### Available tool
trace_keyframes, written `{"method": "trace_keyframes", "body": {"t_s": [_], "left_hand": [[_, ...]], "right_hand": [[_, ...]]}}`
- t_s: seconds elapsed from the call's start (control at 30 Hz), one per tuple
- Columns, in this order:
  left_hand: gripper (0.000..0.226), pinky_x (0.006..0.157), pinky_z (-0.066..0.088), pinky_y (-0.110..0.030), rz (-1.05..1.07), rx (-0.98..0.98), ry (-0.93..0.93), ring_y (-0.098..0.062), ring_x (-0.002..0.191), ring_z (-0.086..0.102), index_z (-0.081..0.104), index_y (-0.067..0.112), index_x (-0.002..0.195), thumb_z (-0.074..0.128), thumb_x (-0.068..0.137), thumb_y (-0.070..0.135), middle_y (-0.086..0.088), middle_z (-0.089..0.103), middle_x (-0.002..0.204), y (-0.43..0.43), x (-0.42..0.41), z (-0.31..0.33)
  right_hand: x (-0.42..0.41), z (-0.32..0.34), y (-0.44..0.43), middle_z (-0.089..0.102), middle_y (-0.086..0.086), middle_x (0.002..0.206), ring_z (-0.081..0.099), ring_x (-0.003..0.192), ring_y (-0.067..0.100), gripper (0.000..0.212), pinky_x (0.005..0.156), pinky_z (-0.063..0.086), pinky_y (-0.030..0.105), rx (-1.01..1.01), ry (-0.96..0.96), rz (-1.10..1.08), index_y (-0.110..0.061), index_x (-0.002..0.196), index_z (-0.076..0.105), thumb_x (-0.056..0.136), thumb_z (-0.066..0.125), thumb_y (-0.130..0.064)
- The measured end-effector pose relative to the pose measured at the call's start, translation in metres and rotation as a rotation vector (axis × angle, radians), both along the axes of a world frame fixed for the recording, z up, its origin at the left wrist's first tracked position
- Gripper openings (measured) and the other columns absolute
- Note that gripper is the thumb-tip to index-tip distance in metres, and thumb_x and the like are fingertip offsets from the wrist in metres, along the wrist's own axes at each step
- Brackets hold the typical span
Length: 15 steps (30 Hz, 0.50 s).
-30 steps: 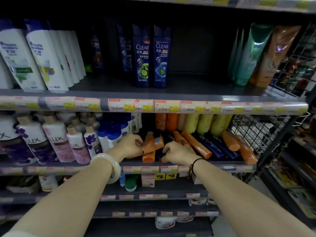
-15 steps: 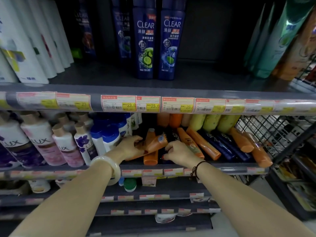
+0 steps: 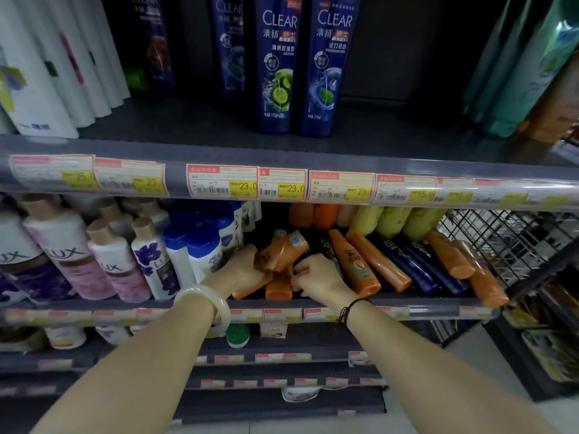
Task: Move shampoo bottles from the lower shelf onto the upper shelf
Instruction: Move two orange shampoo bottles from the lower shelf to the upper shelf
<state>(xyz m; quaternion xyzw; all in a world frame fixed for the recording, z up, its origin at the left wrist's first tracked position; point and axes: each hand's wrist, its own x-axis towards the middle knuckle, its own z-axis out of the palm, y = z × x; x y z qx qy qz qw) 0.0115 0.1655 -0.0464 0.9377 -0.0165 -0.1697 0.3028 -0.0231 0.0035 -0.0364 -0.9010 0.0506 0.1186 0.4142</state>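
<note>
**Reaching into the lower shelf for a small orange bottle**

Curled around a glossy orange shampoo bottle (image 3: 279, 252), the person's left hand (image 3: 242, 270) grips its lower end, fingers closed on the plastic, so the bottle tilts up and to the right with a pale round sticker at its raised end. Just right of that grip, the right hand (image 3: 316, 277) is folded into a loose fist over the dark gap between bottles; whether it has hold of anything cannot be told, since its fingers are turned away from the camera. Beneath both hands lies a second orange bottle (image 3: 279, 288), flat on the lower shelf (image 3: 407, 297) and partly covered. Further right of the grip, slim orange and navy tubes lie on their sides in a row (the last one juts past the shelf edge). Left of it stand white bottles with blue caps and rounded Lux bottles (image 3: 103, 261). Above, past a strip of price labels, the matte grey upper shelf (image 3: 194, 126) carries two upright dark-blue Clear bottles (image 3: 277, 67), their tops cut off by the frame. A smooth pale bangle (image 3: 216, 303) circles the left wrist; a dark cord rings the right.
</note>
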Motion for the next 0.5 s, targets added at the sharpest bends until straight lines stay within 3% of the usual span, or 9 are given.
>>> {"method": "trace_keyframes", "body": {"t_s": [0.13,0.23,0.33,0.5], "left_hand": [[0.06,0.087,0.053,-0.041,0.085,-0.059,-0.003,-0.024,0.095,0.061,0.051,0.01,0.107,0.068,0.061,0.045,-0.009,0.062,0.101,0.006,0.006,-0.005],[0.071,0.094,0.05,-0.045,0.131,-0.086,-0.05,-0.026,0.106,0.059,0.049,0.015,0.116,0.068,0.058,0.052,-0.008,0.062,0.11,0.012,0.011,-0.017],[0.068,0.1,0.045,-0.046,0.141,-0.123,-0.048,-0.029,0.114,0.056,0.046,0.015,0.125,0.071,0.07,0.046,-0.009,0.06,0.12,0.01,0.01,-0.016],[0.091,0.097,0.047,-0.047,0.153,-0.14,-0.013,-0.028,0.11,0.059,0.046,0.021,0.123,0.052,0.054,0.08,-0.007,0.063,0.116,0.016,0.028,-0.041]], "right_hand": [[0.003,-0.007,0.006,0.071,0.02,0.082,0.069,0.081,0.032,0.016,0.078,0.059,0.044,-0.025,0.045,-0.025,0.003,0.076,0.07,0.079,0.064,-0.012],[0.001,-0.014,0.013,0.058,0.006,0.066,0.058,0.068,0.023,0.031,0.062,0.048,0.029,-0.073,0.071,-0.026,-0.012,0.054,0.052,0.081,0.066,-0.018],[0.0,-0.023,0.021,0.056,0.006,0.075,0.056,0.073,0.021,0.035,0.064,0.042,0.027,-0.057,0.086,-0.065,-0.018,0.055,0.044,0.083,0.065,-0.023],[0.003,-0.027,0.02,0.055,0.005,0.071,0.057,0.074,0.022,0.031,0.06,0.038,0.024,-0.02,0.1,-0.148,-0.016,0.059,0.047,0.081,0.066,-0.026]]}}
